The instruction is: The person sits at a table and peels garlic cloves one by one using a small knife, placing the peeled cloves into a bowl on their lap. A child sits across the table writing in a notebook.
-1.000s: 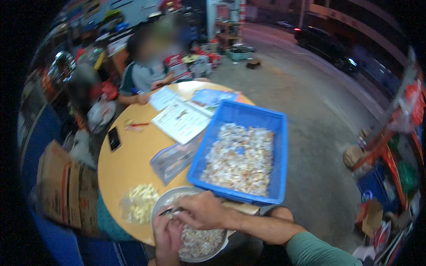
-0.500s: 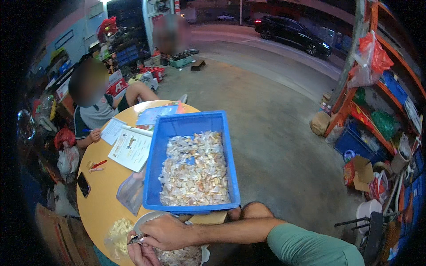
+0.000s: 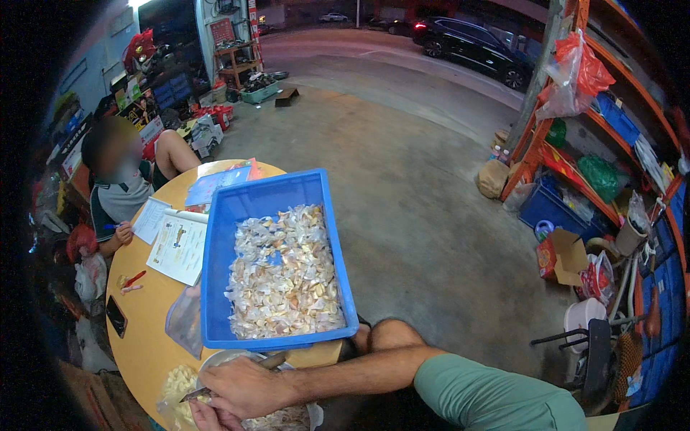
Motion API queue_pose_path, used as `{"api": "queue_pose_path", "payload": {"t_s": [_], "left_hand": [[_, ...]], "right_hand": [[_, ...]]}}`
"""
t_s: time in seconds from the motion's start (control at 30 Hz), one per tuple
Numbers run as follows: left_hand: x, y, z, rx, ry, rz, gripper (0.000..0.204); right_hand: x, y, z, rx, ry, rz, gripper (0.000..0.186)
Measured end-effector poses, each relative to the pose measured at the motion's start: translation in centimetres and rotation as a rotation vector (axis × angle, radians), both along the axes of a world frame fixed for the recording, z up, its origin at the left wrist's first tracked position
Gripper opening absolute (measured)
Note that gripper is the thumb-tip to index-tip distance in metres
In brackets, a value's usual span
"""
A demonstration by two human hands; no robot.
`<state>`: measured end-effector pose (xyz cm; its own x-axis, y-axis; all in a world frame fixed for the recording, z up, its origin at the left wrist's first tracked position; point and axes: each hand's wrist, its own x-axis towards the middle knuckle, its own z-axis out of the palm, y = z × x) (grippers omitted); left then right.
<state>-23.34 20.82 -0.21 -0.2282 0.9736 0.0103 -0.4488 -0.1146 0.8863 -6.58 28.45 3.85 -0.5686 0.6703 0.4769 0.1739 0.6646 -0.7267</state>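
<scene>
My right hand (image 3: pixel 251 388) is closed round a small knife, its blade (image 3: pixel 192 395) sticking out on the left and what looks like its brown handle (image 3: pixel 273 360) behind the hand. Just below the blade, at the lower edge, my left hand (image 3: pixel 212 418) has its fingers pinched together; what they hold is hidden. Both hands are over a pale bowl (image 3: pixel 315 416) with papery garlic skins in it. Beside them on the left lies a clear plastic bag of peeled garlic cloves (image 3: pixel 180 388). Beyond my hands stands a blue tub (image 3: pixel 215 287) of garlic cloves in their skins (image 3: pixel 287 280).
The round yellow table (image 3: pixel 136 345) carries a phone (image 3: pixel 116 316), a red pen (image 3: pixel 134 279), an open book (image 3: pixel 180 244) and a plastic pouch (image 3: pixel 185 320). A person (image 3: pixel 118 187) sits at its far left, holding a blue pen. Orange shelving (image 3: pixel 532 154) stands to the right.
The view has swung, so the table and tub sit further left. My hands stay together over the bowl, and more of the brown handle and blade shows.
</scene>
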Motion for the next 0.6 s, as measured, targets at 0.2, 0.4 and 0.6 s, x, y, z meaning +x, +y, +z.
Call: {"api": "queue_pose_path", "payload": {"t_s": [0.2,0.4,0.6], "left_hand": [[2.1,0.2,1.8,0.048,0.101,0.029,0.030],[2.6,0.1,2.4,0.010,0.207,0.117,0.023],[3.2,-0.1,3.2,-0.054,0.238,0.166,0.022]], "right_hand": [[-0.2,0.2,-0.6,0.047,0.063,0.002,0.025],[0.0,0.2,-0.3,0.079,0.061,0.014,0.025],[0.0,0.1,-0.4,0.092,0.057,0.027,0.024]]}}
